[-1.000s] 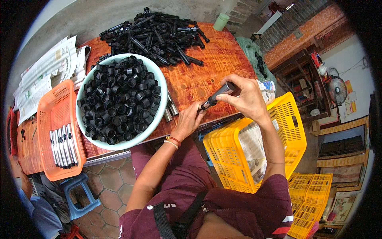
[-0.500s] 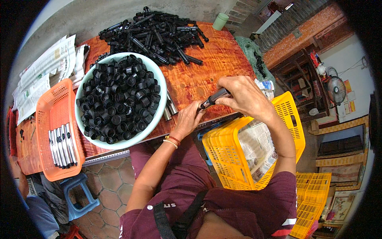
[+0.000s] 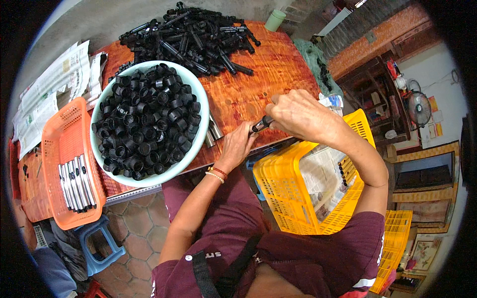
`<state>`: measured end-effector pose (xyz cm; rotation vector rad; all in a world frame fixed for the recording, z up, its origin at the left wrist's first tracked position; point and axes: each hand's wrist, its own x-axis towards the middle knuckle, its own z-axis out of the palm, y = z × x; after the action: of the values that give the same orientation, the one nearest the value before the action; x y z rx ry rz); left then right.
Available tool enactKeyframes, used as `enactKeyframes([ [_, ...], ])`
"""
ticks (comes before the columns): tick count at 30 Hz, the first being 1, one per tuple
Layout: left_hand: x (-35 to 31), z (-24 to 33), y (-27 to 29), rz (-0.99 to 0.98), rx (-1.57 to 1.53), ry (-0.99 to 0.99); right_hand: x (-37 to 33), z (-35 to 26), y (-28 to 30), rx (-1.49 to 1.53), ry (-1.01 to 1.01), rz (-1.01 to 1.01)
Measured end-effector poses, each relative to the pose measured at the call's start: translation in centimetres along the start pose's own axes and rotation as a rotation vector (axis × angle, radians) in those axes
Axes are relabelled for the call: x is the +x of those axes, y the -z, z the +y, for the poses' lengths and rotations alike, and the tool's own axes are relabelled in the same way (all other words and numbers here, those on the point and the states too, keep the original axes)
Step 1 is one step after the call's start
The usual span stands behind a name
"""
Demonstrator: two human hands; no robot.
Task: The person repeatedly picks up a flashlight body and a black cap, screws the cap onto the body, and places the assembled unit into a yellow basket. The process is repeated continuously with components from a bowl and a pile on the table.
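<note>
Under a grey wall (image 3: pixel 107 29), my reddish wooden tabletop (image 3: pixel 266 64) spreads out before me, the largest thing within reach. A yellow crate (image 3: pixel 280 191) lined with newspaper stands just off its near edge, by my right arm. On the tabletop, a heap of black fittings (image 3: pixel 191 42) lies at the far side; nearer me, a pale blue-green bowl (image 3: pixel 141 182) brims with black caps (image 3: pixel 149 119), and an orange basket (image 3: pixel 69 136) beside it holds a row of silver tubes (image 3: pixel 77 184). Between my hands, at the tabletop's near edge, is the dark tube (image 3: pixel 261 123), tilted up to the right. My left grip (image 3: pixel 236 147) is closed on its lower end, thumb and fingers pinching it; my right grip (image 3: pixel 300 116) is curled tight over the upper end, hiding it. I judge the step in hand to be a two-handed twist or push on this tube, though I cannot tell which; the next move calls for a steady left hold while the right wrist does the work.
</note>
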<state>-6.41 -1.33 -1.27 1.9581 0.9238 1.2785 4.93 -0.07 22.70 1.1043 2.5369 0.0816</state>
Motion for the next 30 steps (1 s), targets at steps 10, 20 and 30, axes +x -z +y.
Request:
enactKeyframes([
  [10,-0.1,0.1,-0.1,-0.018,0.016,0.064,-0.4,0.1,-0.6,0.091,-0.016,0.153],
  [20,-0.2,-0.2,-0.3,0.006,0.042,0.048,1.3,-1.0,1.9,0.135,-0.265,-0.08],
  [30,0.1,0.6,0.0,0.025,0.073,0.018,-6.3,7.0,-1.6,1.376,-0.477,0.696],
])
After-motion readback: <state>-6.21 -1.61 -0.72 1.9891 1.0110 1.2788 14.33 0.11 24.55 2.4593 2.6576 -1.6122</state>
